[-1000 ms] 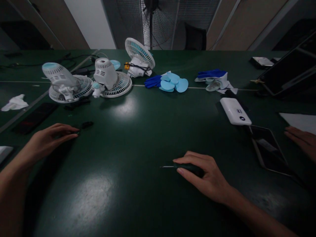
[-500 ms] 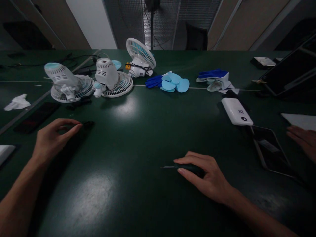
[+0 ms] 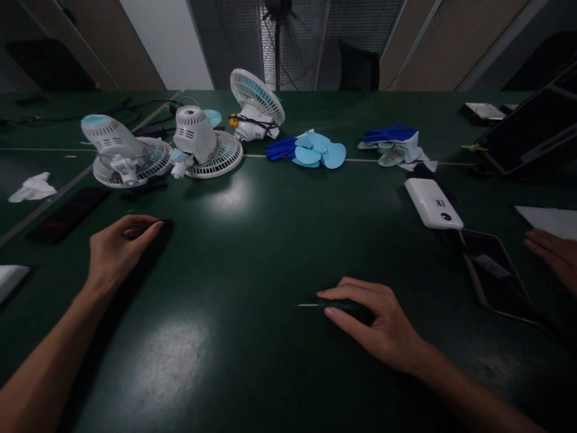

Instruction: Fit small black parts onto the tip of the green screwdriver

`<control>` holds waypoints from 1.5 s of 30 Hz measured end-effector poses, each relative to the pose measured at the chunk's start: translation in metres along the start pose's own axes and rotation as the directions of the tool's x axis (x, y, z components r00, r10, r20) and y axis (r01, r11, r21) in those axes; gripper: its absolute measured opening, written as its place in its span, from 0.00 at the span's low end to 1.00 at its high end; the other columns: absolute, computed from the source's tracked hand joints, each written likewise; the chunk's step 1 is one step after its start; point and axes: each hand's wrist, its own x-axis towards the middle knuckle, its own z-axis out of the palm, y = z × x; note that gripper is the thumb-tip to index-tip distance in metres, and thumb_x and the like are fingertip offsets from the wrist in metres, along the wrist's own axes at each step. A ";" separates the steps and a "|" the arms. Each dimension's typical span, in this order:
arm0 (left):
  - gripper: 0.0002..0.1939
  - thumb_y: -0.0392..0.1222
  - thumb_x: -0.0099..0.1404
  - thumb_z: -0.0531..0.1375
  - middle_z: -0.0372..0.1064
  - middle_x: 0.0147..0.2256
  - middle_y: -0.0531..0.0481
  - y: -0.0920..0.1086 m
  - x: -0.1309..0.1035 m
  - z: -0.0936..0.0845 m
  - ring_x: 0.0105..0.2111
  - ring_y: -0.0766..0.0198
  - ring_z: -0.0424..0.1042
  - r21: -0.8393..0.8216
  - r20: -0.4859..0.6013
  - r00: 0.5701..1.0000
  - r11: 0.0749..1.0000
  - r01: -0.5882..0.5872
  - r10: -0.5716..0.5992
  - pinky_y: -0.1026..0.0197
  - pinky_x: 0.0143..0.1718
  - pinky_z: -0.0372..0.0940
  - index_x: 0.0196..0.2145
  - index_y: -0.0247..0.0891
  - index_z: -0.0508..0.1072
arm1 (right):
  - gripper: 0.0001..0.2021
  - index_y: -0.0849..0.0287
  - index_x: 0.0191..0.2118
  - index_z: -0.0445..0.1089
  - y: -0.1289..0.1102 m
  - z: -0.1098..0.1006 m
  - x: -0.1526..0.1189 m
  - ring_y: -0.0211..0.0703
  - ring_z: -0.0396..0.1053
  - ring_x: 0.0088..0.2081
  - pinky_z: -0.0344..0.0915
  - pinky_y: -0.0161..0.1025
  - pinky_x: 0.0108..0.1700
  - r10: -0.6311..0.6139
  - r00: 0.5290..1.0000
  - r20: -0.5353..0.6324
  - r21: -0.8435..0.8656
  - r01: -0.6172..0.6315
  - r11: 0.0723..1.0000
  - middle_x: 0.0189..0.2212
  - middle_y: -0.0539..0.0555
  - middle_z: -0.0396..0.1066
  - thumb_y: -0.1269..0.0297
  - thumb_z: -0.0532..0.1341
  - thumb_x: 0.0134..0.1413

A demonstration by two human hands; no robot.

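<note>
My right hand (image 3: 374, 319) is closed round the dark handle of a screwdriver (image 3: 347, 308), which lies low over the green table (image 3: 252, 264) with its thin shaft pointing left. At the left, my left hand (image 3: 119, 246) has thumb and forefinger pinched at a small dark object (image 3: 167, 222); the fingertips mostly cover it, so its kind does not show. Behind that hand, two white fan heads (image 3: 198, 138) rest on their round grilles. A third fan (image 3: 256, 105) is tilted up at the back, and a light blue fan blade (image 3: 318, 150) lies on a blue glove (image 3: 282, 148).
To the right are a white power bank (image 3: 433, 203), a phone (image 3: 496, 270) and another person's hand (image 3: 552, 255). Further back lie blue and white gloves (image 3: 396, 146). A dark flat slab (image 3: 67, 213) and a crumpled white tissue (image 3: 32, 187) sit at the left.
My left hand has moved right, and its fingertips now cover most of the small dark object. My right hand and the screwdriver have stayed in place.
</note>
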 end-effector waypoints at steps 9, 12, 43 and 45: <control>0.23 0.58 0.63 0.63 0.78 0.44 0.50 0.001 0.006 0.010 0.40 0.59 0.74 -0.004 -0.091 0.996 1.000 0.002 -0.003 0.60 0.46 0.67 0.46 0.38 0.80 | 0.10 0.56 0.52 0.77 -0.001 0.001 0.002 0.41 0.75 0.34 0.68 0.39 0.35 -0.025 1.000 -0.001 0.002 0.025 1.000 0.36 0.52 0.77 0.65 0.62 0.69; 0.24 0.59 0.63 0.63 0.79 0.45 0.48 -0.002 0.008 0.013 0.41 0.58 0.74 -0.019 -0.099 0.995 1.000 -0.008 0.006 0.59 0.46 0.67 0.46 0.38 0.81 | 0.10 0.55 0.52 0.77 0.000 0.001 0.001 0.41 0.75 0.35 0.68 0.39 0.36 -0.022 1.000 -0.002 -0.007 0.022 1.000 0.36 0.52 0.77 0.65 0.63 0.68; 0.38 0.69 0.55 0.66 0.75 0.53 0.42 -0.001 0.012 -0.002 0.50 0.51 0.73 -0.200 0.200 0.980 0.979 0.048 -0.007 0.55 0.51 0.66 0.50 0.34 0.77 | 0.11 0.53 0.53 0.76 0.002 0.002 -0.003 0.42 0.75 0.36 0.69 0.39 0.38 -0.024 1.000 0.012 -0.045 0.025 0.999 0.38 0.51 0.77 0.67 0.64 0.67; 0.33 0.66 0.58 0.66 0.75 0.54 0.43 0.008 0.006 0.003 0.51 0.51 0.73 -0.219 0.254 0.967 0.975 0.029 0.028 0.54 0.53 0.66 0.50 0.36 0.77 | 0.11 0.54 0.53 0.76 0.002 0.002 -0.003 0.42 0.75 0.36 0.69 0.39 0.38 -0.017 1.000 0.012 -0.040 0.017 0.999 0.38 0.52 0.77 0.67 0.64 0.67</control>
